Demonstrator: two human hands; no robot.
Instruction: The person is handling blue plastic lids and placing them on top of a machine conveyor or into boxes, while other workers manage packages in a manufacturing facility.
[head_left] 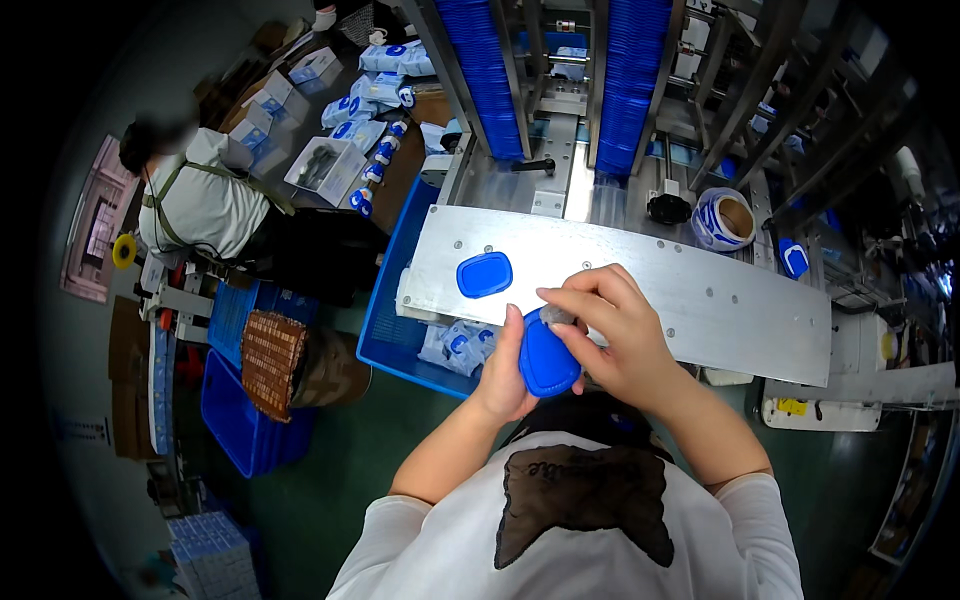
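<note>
My left hand (505, 376) is closed around the edge of a blue plastic lid (549, 358), tilted in front of my body just off the near edge of the metal plate. My right hand (622, 335) pinches a small greyish, crumpled wad (556, 315) against the lid's upper end. What the wad is made of cannot be made out. A second blue lid (484, 275), rounded and rectangular, lies on the metal plate (745, 320) to the left of my hands.
Tall stacks of blue lids (634, 85) stand in the machine's metal rails ahead. A tape roll (722, 219) rests right of them. A blue crate (372, 335) with wipe packs sits at the plate's left. Another person (210, 190) works at a table with packs and boxes.
</note>
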